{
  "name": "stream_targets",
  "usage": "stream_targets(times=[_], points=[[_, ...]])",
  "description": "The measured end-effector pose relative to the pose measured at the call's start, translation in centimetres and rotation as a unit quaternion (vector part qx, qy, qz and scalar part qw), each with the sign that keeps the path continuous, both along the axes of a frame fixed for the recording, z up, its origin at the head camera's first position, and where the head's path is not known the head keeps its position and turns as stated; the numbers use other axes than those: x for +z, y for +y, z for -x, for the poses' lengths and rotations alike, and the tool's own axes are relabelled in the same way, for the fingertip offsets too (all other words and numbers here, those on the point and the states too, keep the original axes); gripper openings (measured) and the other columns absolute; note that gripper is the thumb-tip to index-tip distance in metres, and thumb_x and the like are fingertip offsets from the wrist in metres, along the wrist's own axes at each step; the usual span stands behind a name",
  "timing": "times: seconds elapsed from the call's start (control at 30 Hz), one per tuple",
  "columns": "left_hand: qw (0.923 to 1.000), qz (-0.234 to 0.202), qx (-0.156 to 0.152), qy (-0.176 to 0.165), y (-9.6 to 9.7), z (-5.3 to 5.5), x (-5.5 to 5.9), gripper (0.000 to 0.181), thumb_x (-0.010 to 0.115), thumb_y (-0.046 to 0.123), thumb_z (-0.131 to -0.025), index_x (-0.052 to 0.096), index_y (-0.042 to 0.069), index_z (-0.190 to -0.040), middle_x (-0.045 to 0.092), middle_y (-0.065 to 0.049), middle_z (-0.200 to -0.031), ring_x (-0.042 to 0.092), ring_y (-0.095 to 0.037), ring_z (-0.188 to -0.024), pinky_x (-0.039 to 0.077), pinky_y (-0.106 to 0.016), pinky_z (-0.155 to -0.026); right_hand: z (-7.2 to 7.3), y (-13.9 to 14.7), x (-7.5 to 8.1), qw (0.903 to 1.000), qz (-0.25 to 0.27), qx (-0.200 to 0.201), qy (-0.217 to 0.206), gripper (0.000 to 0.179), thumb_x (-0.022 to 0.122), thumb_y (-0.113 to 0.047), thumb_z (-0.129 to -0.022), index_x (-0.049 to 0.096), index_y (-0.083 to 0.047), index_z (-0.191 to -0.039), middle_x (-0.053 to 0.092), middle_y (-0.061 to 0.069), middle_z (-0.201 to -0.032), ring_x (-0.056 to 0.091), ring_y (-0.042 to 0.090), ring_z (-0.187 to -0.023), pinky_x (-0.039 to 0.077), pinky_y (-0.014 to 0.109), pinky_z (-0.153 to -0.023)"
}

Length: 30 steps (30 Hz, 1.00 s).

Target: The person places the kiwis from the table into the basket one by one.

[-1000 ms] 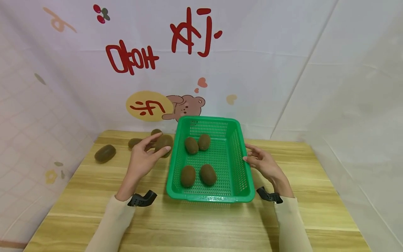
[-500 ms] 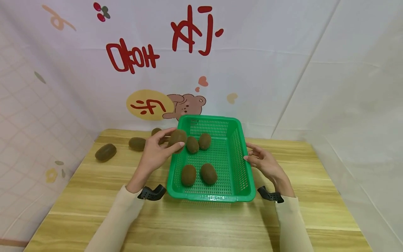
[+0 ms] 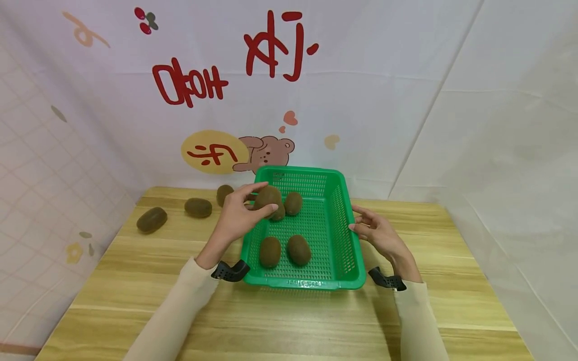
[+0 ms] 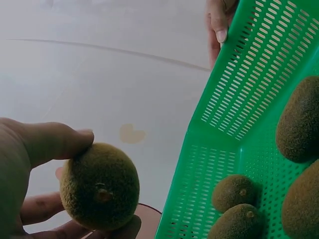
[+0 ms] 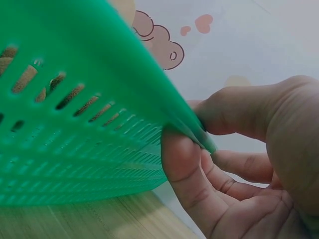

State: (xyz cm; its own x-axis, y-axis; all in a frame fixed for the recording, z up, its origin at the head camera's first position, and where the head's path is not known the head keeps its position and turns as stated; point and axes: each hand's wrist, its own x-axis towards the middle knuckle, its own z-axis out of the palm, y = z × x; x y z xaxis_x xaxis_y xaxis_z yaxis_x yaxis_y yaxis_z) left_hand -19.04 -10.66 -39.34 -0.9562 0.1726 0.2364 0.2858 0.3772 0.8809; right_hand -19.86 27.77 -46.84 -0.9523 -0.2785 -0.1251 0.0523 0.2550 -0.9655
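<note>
My left hand (image 3: pixel 238 214) grips a brown fuzzy kiwi (image 3: pixel 267 196) between thumb and fingers, above the left side of a green plastic basket (image 3: pixel 321 220). The left wrist view shows the stem end of this kiwi (image 4: pixel 102 188). Inside the basket lie several kiwis: two near its front, one of them a kiwi (image 3: pixel 298 250), and two farther back, one partly hidden behind the held fruit. On the right side, my right hand (image 3: pixel 381 235) pinches the basket's rim, thumb on one side and fingers on the other, as the right wrist view (image 5: pixel 249 164) shows.
Left of the basket, three more kiwis rest on the wooden table (image 3: pixel 289 326): a kiwi (image 3: pixel 152 220) at far left, a kiwi (image 3: pixel 197 207) beside it, and a kiwi (image 3: pixel 224 194) near my left hand. A printed white cloth (image 3: pixel 370 90) hangs behind.
My left hand has carried the kiwi rightward, from beside the basket to over its left side. My right hand stays on the rim, and the basket has not visibly moved.
</note>
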Motion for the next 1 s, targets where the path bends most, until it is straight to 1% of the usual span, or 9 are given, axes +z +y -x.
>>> stream_targets(times=[0.1,0.27,0.4,0.5,0.6,0.77,0.83,1.0], points=[[1.0000,0.007,0.002,0.007,0.1,0.1,-0.2,0.057,0.081,0.028,-0.090,0.062,0.017,-0.143,0.064,-0.008,-0.134,0.062,-0.028,-0.120,0.055,-0.048,-0.096,0.0,0.0,0.0,1.0000,-0.001,0.001,0.001,0.069,0.068,-0.022,-0.101,0.034,-0.016,-0.161,0.055,0.016,-0.122,0.067,0.018,-0.105,0.058,0.033,-0.093],[1.0000,0.005,0.003,0.005,-0.2,0.0,-0.4,0.056,0.078,0.025,-0.093,0.060,0.014,-0.144,0.062,-0.012,-0.135,0.060,-0.033,-0.125,0.054,-0.050,-0.101,-0.1,0.1,-0.2,0.9999,-0.015,-0.003,-0.001,0.069,0.068,-0.023,-0.101,0.034,-0.018,-0.161,0.056,0.015,-0.121,0.066,0.018,-0.107,0.057,0.031,-0.094],[0.9999,-0.002,0.011,0.004,-0.8,0.0,-0.5,0.056,0.078,0.025,-0.093,0.059,0.013,-0.145,0.061,-0.012,-0.136,0.058,-0.030,-0.129,0.053,-0.051,-0.103,0.0,0.1,-0.2,0.9999,-0.016,-0.005,-0.001,0.069,0.068,-0.024,-0.101,0.035,-0.018,-0.161,0.056,0.014,-0.121,0.066,0.017,-0.109,0.057,0.031,-0.095],[0.9999,-0.009,0.013,0.005,-1.5,-0.1,-0.6,0.058,0.078,0.025,-0.093,0.057,0.012,-0.146,0.059,-0.013,-0.138,0.056,-0.030,-0.131,0.051,-0.054,-0.105,0.0,0.2,-0.2,0.9999,-0.015,-0.003,0.000,0.068,0.067,-0.024,-0.101,0.035,-0.018,-0.161,0.055,0.015,-0.122,0.065,0.018,-0.109,0.057,0.031,-0.095],[0.9997,-0.004,0.019,0.013,-2.1,-0.2,-0.8,0.060,0.078,0.026,-0.093,0.056,0.012,-0.147,0.058,-0.013,-0.141,0.053,-0.030,-0.134,0.050,-0.055,-0.106,0.0,0.2,-0.3,0.9998,-0.019,-0.001,0.001,0.068,0.067,-0.025,-0.101,0.035,-0.019,-0.161,0.055,0.014,-0.122,0.065,0.019,-0.110,0.056,0.032,-0.096],[0.9974,0.038,0.040,0.046,-3.3,-0.1,-1.1,0.065,0.080,0.030,-0.091,0.054,0.015,-0.149,0.057,-0.013,-0.141,0.052,-0.031,-0.134,0.048,-0.056,-0.107,-0.1,0.2,-0.4,0.9998,-0.019,-0.001,0.002,0.068,0.067,-0.025,-0.102,0.034,-0.019,-0.161,0.055,0.014,-0.122,0.065,0.019,-0.110,0.056,0.033,-0.097],[0.9955,0.055,0.045,0.062,-3.8,0.0,-1.2,0.068,0.080,0.031,-0.090,0.052,0.015,-0.151,0.057,-0.014,-0.141,0.052,-0.033,-0.135,0.045,-0.059,-0.109,-0.1,0.2,-0.4,0.9998,-0.018,0.000,0.002,0.068,0.067,-0.025,-0.102,0.034,-0.019,-0.161,0.055,0.014,-0.122,0.065,0.018,-0.110,0.056,0.032,-0.097],[0.9919,0.087,0.051,0.078,-5.1,0.1,-1.5,0.077,0.080,0.038,-0.090,0.045,0.018,-0.156,0.048,-0.014,-0.152,0.044,-0.037,-0.143,0.036,-0.065,-0.113,-0.2,0.1,-0.2,0.9999,-0.015,0.001,0.003,0.069,0.067,-0.024,-0.102,0.033,-0.018,-0.162,0.054,0.013,-0.121,0.065,0.018,-0.108,0.056,0.031,-0.096]])
